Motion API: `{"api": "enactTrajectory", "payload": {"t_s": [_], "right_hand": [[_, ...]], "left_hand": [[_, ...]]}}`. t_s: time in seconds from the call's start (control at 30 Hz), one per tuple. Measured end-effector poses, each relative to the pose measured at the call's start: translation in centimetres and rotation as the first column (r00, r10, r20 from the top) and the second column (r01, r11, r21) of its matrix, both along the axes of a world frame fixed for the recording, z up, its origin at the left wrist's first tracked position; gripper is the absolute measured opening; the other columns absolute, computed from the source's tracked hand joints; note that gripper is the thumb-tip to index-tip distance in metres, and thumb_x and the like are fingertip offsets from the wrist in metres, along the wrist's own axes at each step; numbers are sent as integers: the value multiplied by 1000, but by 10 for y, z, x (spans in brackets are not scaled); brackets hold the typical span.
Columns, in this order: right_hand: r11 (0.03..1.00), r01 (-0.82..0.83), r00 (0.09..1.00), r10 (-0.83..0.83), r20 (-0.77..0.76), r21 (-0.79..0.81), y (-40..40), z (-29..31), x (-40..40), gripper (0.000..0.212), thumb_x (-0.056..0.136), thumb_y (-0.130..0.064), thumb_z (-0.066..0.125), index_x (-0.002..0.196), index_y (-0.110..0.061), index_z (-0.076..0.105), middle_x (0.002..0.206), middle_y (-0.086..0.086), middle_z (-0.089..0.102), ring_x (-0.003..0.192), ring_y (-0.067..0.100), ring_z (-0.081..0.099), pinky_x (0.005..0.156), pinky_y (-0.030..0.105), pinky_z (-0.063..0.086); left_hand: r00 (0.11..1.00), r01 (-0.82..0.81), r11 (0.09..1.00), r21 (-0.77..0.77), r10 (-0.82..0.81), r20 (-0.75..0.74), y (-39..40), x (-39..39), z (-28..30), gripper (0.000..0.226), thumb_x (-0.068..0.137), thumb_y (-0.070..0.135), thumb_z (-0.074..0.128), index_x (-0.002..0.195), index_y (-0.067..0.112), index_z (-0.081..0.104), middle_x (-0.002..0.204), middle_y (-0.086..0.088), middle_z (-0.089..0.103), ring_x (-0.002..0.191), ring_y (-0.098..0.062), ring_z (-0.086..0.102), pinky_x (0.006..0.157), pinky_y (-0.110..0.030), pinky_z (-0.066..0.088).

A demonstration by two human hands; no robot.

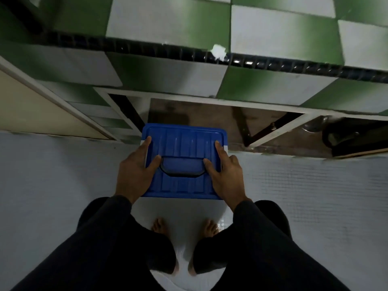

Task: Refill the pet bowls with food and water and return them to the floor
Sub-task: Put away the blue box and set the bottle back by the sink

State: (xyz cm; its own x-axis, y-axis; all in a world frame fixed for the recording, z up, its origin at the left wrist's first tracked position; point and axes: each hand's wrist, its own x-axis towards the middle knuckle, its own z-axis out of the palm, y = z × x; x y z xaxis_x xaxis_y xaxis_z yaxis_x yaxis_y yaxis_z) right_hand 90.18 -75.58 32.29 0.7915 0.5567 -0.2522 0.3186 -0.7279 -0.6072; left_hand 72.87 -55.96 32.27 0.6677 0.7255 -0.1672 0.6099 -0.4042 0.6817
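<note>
A blue-lidded plastic storage box (182, 143) with a dark carry handle set into its lid is held in front of me, above the pale floor. My left hand (134, 171) grips its left side, thumb lying on the lid by the handle. My right hand (225, 175) grips the right side the same way, with index finger and thumb spread on the lid. The box's walls and contents are hidden under the lid. No pet bowls are in sight.
An open low cabinet (210, 116) with white framing and a dark interior sits straight ahead under a green-and-white tiled wall. A metal pot (315, 126) and dark items lie inside at right. A cream door panel (31, 110) stands left. My bare feet (184, 227) are on the floor.
</note>
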Motion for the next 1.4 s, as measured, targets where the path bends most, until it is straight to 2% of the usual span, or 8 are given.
{"api": "enactTrajectory", "payload": {"t_s": [0.07,0.2,0.33,0.53,0.83,0.97,1.23,1.4], "right_hand": [[1000,3,1000,-3,-3,12,5,-32,3,70,96,-58,53,157,-43,23,117,10,53,100,21,56,90,31,48],[999,24,1000,-24,-20,28,13,-93,12,68,94,-62,52,155,-50,22,124,6,51,110,21,55,93,30,46],[997,46,999,-44,-24,62,24,-145,20,68,94,-61,54,154,-50,24,122,7,51,113,23,55,95,27,43],[997,21,999,-24,37,79,37,-197,35,69,94,-62,54,154,-48,26,119,12,54,111,27,57,97,33,47],[996,36,999,-37,10,79,64,-229,66,71,92,-64,54,155,-46,25,120,7,51,102,25,60,96,39,53],[996,39,999,-39,0,80,75,-238,84,71,93,-62,55,155,-44,26,119,6,48,99,21,57,95,38,53],[997,52,998,-53,19,57,98,-255,118,71,93,-63,53,156,-42,25,116,2,46,96,14,46,95,34,47],[997,59,998,-60,13,46,113,-264,136,72,93,-63,53,156,-41,25,114,2,43,95,15,49,94,35,49]], "left_hand": [[1000,8,1000,-1,-8,-7,5,4,-35,69,99,43,58,160,22,31,145,11,40,126,3,38,100,8,18],[1000,0,1000,-2,0,2,15,12,-96,67,100,43,58,160,24,32,147,3,52,122,5,40,96,10,19],[995,-53,997,-61,58,79,23,22,-148,65,98,42,64,157,34,37,146,10,53,125,4,47,102,-3,32],[990,-72,995,-63,79,117,36,37,-198,64,98,38,66,156,32,39,137,19,45,119,16,38,93,11,22],[998,-13,999,40,11,58,64,67,-233,67,101,46,57,160,27,30,158,7,42,131,9,28,99,7,13],[998,-22,999,42,19,68,77,84,-245,68,100,48,58,160,29,31,160,7,40,133,8,27,110,-11,20],[998,3,1000,9,-4,67,103,121,-267,68,100,50,57,159,34,30,160,10,38,136,6,27,110,-10,19],[999,17,999,-37,-16,33,124,142,-280,68,100,53,54,160,37,26,164,6,31,151,-16,29,115,-19,21]]}}
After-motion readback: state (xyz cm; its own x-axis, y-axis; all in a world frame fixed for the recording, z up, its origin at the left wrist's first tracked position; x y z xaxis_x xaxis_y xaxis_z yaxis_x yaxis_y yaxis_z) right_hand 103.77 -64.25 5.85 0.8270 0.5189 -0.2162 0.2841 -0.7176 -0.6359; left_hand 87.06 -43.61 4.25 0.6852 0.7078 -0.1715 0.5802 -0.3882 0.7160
